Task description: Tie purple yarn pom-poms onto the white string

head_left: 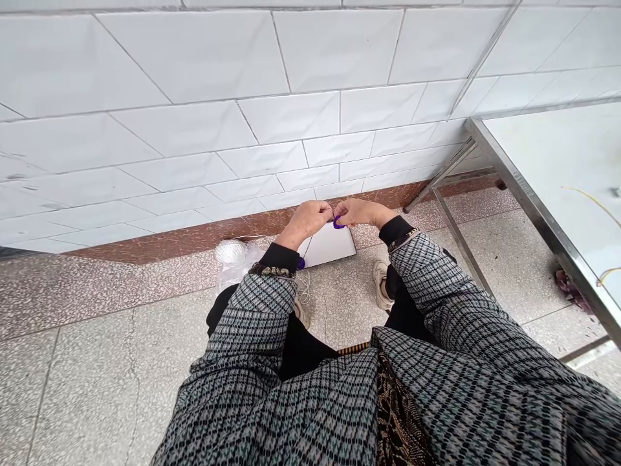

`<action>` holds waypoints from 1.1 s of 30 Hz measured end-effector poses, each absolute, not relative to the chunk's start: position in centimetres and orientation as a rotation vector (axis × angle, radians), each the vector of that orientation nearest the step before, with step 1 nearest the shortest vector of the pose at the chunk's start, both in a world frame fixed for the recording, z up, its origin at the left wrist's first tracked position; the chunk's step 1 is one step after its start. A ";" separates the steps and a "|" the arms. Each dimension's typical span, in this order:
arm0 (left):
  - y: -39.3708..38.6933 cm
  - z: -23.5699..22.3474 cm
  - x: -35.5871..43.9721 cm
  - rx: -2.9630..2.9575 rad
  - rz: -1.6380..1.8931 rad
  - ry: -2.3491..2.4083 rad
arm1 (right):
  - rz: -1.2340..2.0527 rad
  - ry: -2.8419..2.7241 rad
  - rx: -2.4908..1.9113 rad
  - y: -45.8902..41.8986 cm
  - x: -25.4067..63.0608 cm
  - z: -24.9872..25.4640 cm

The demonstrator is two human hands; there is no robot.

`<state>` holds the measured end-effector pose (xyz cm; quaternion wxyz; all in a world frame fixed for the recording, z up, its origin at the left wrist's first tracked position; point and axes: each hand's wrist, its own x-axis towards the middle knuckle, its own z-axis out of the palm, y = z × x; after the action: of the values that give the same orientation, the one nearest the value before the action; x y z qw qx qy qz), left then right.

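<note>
Both hands meet in front of me, above a white flat board or box (330,248) on the floor. In the fingers of my right hand (363,212) is a small purple piece of yarn work (338,222). My left hand (309,220) is closed in a pinch close beside it, with a dark strand of yarn (307,247) running down from it. That strand leads toward a purple yarn ball (301,263), partly covered by my left cuff. Something thin and dark shows between the fingertips, too small to make out.
A white yarn ball (230,252) lies in a clear plastic bag (228,277) at the left, with loose white cord (303,285) nearby. The tiled wall (320,155) rises close ahead. A metal-edged table (533,194) stands at the right, with a yellow strand on top.
</note>
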<state>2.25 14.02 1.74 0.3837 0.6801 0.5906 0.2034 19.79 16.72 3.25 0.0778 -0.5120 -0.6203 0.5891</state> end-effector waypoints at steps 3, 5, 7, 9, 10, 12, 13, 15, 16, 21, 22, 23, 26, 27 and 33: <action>13.7 2.0 2.5 1.724 0.541 1.475 | 1.698 -1.532 -1.628 17.0 19.4 3.1; 13.4 2.4 2.7 1.724 0.570 1.437 | 1.734 -1.173 -1.529 17.3 19.4 3.2; 13.2 2.6 2.9 1.723 0.592 1.377 | 1.784 -0.918 -1.375 17.6 19.7 3.4; 13.1 2.7 3.0 1.728 0.590 1.318 | 1.822 -0.807 -1.246 17.7 20.0 3.5; 13.1 2.6 3.1 1.732 0.579 1.295 | 1.838 -0.789 -1.194 17.8 20.2 3.5; 13.2 2.5 3.2 1.735 0.534 1.265 | 1.875 -0.808 -1.119 17.8 20.6 3.5; 13.2 2.4 3.1 1.737 0.505 1.264 | 1.902 -0.837 -1.088 17.9 20.8 3.5; 13.3 2.2 3.0 1.750 0.459 1.299 | 1.979 -0.926 -1.046 17.9 21.2 3.6; 13.4 2.2 2.8 1.761 0.443 1.330 | 2.025 -0.983 -1.031 17.9 21.5 3.6; 13.8 2.1 2.1 1.759 0.444 1.479 | 2.167 -1.380 -1.039 17.8 22.0 3.4; 14.0 2.0 2.0 1.748 0.460 1.501 | 2.147 -1.478 -1.081 17.7 21.9 3.2; 14.1 1.8 2.0 1.730 0.481 1.512 | 2.109 -1.572 -1.141 17.7 21.7 3.0; 14.2 1.5 2.1 1.646 0.547 1.458 | 1.915 -1.738 -1.365 17.5 20.8 2.3; 14.1 1.4 2.2 1.627 0.562 1.420 | 1.839 -1.718 -1.440 17.5 20.5 2.1; 13.2 2.7 2.8 1.663 0.547 1.277 | 1.786 -1.018 -1.368 18.0 20.0 2.5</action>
<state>2.81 13.24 2.72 0.4684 0.6780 0.5208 0.2230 20.01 18.03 2.46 0.3299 -0.5229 -0.3893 0.6828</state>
